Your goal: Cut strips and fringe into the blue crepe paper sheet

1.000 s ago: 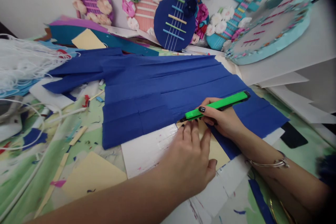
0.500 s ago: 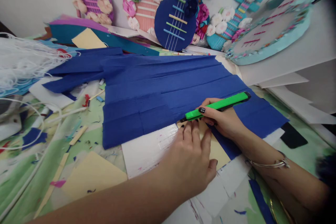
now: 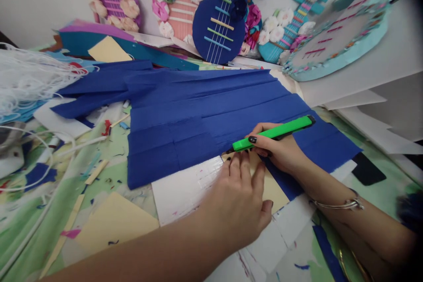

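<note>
My right hand (image 3: 277, 147) is closed around a green utility knife (image 3: 274, 133), its tip pointing left and down at the upper corner of a pale yellow piece of card (image 3: 275, 191). My left hand (image 3: 239, 198) lies flat over that card, fingers stretched out, with the fingertips just below the knife tip. Part of the card is hidden beneath the hand. Under it is a white board (image 3: 175, 196) with scratch marks. A wide sheet of blue crepe paper (image 3: 185, 123) with fold lines spreads behind both hands, its lower edge overlapping the board.
Paper guitar-like decorations, one dark blue (image 3: 218, 26), stand against the wall. White cord (image 3: 29, 75) is heaped at the left. Another yellow card (image 3: 115, 220) and paper scraps lie on the green patterned cloth (image 3: 20, 229). White sheets (image 3: 373, 61) lean at the right.
The view has shifted very slightly, so everything sits a few pixels further left. Both hands and the knife keep the same position on the card.
</note>
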### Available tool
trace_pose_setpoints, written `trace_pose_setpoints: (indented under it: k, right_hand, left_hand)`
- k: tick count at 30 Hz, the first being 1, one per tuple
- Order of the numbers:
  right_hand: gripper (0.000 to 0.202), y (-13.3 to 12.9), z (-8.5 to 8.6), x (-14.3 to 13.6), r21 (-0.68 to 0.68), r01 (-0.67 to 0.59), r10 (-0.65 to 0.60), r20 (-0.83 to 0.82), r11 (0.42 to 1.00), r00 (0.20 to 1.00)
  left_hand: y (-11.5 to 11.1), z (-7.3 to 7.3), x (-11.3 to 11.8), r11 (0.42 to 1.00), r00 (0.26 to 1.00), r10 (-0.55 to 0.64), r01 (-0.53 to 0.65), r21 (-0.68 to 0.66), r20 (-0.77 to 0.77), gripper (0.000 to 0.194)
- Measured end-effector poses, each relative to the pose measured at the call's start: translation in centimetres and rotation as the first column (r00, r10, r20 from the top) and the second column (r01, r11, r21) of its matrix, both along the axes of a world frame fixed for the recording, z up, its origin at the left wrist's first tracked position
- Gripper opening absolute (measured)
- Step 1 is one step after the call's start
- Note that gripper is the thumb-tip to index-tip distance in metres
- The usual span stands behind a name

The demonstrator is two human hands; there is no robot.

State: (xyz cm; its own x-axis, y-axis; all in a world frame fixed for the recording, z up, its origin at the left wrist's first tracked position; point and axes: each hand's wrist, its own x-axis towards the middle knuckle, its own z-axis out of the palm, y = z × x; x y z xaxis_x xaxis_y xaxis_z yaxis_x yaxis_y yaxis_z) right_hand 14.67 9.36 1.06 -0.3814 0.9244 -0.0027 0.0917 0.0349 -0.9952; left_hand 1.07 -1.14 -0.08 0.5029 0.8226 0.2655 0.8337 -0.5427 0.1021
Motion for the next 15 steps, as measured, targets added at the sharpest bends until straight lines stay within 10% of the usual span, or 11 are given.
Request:
trace_pose_setpoints:
  k: [15]
  right_hand:
    - [0.018, 0.16, -0.01, 0.08, -0.011, 0.0, 0.0, -0.034, 1.0, 0.999]
  left_hand:
    - [-0.1, 0.07, -0.03, 1.0, 1.0, 0.002, -0.002, -0.017, -0.001, 0.064]
